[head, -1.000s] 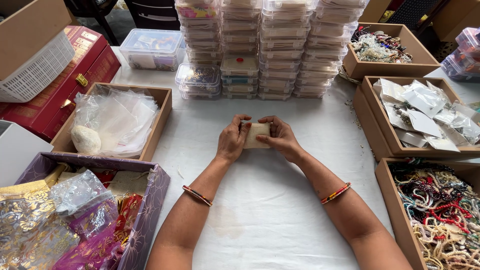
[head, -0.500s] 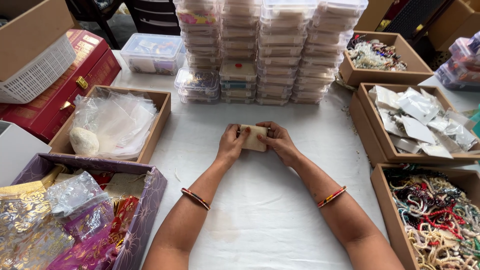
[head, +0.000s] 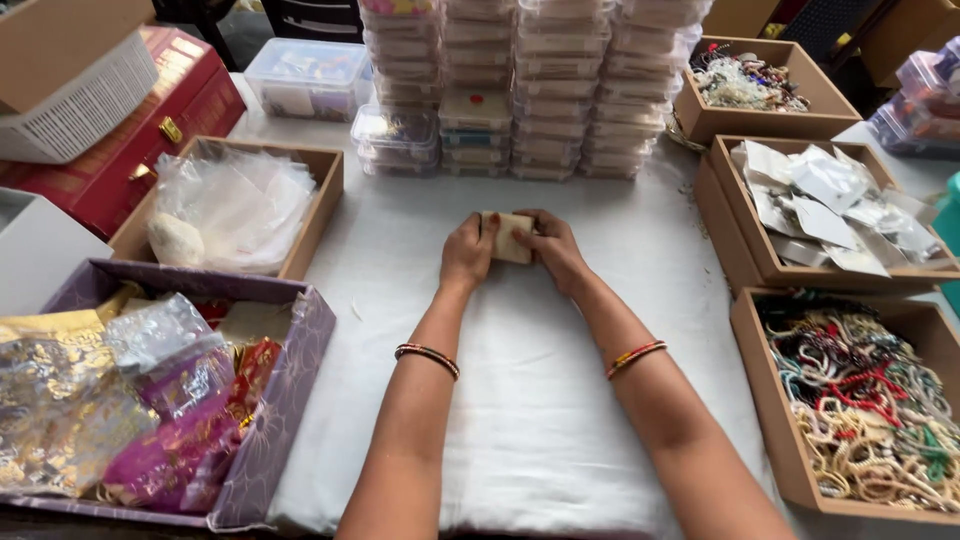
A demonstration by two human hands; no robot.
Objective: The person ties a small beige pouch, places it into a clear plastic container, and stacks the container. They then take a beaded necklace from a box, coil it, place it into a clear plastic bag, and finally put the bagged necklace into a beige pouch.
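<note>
We work at the white table (head: 520,400), and take the stacked boxes (head: 530,90) as our mark. Well right of them stands the bead tray (head: 870,400); to their left, the bag tray (head: 230,205). Just in front of the stacks, our left hand (head: 468,252) and right hand (head: 552,250) pinch a small beige pouch (head: 512,238) between closed fingers. A loose grip could let it drop; a forward push could topple the stacks.
</note>
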